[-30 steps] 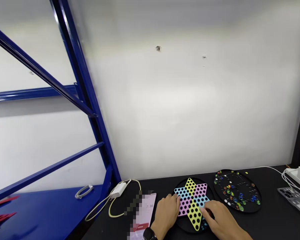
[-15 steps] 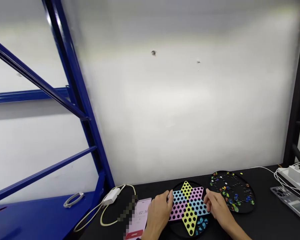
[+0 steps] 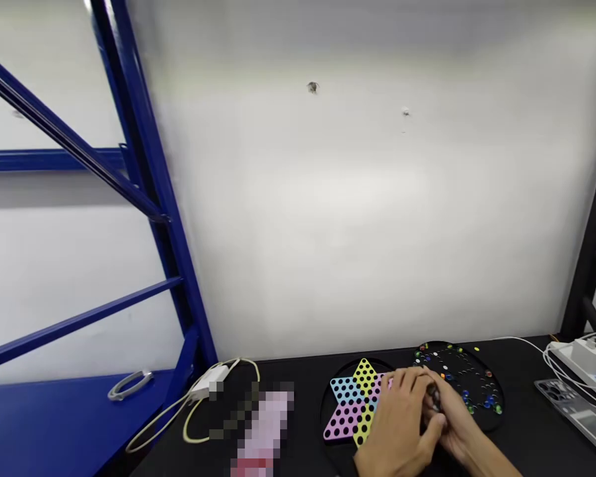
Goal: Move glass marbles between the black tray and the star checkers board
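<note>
A star-shaped Chinese checkers board (image 3: 345,421) in yellow, pink and blue, full of round holes, lies on the table; its right side is covered by my hands. My left hand (image 3: 402,417) reaches across that side, back upward, with its fingers stretched and its thumb apart. Its fingertips meet my right hand (image 3: 451,414), which is cupped and turned inward. Between the two palms a few small dark, glassy marbles (image 3: 434,395) show in my right hand. Behind, a round black tray (image 3: 501,381) bears multicoloured marbles, partly hidden by my right hand.
A phone (image 3: 265,424), partly blurred out, lies left of the board. A white adapter (image 3: 211,383) with a looped cable sits farther left. On the right are another phone (image 3: 576,411) and a white power strip (image 3: 589,361) with cables. A blue metal frame (image 3: 163,199) stands at left.
My left hand has moved from the star board's left edge across to its right side. It now meets my right hand, which has turned and cupped. The view has shifted slightly.
</note>
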A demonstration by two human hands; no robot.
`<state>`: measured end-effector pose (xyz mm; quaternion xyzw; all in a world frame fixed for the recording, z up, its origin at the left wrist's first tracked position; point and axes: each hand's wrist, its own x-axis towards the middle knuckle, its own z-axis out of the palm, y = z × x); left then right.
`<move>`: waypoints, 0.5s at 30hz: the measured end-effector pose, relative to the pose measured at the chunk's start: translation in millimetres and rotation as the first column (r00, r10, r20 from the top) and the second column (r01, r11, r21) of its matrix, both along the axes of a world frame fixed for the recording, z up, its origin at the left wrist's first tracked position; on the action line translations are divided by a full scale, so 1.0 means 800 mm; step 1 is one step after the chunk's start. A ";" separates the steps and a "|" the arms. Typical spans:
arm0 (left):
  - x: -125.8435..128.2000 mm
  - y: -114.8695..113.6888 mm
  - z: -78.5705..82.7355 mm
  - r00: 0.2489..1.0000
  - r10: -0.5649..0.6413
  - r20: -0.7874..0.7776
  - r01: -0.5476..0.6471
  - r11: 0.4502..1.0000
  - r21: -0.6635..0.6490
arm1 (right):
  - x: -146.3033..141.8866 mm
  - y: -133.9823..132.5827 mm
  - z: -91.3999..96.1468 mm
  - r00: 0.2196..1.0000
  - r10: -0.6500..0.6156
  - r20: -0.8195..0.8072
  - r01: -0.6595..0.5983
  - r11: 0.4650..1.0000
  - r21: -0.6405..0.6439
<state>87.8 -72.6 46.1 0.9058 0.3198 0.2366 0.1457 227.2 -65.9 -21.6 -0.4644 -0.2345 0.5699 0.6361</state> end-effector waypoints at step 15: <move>-0.150 0.061 -0.020 0.896 0.210 -0.391 -0.285 0.948 -0.143 | 0.075 0.000 -0.004 -0.337 0.042 0.940 0.290 0.955 0.061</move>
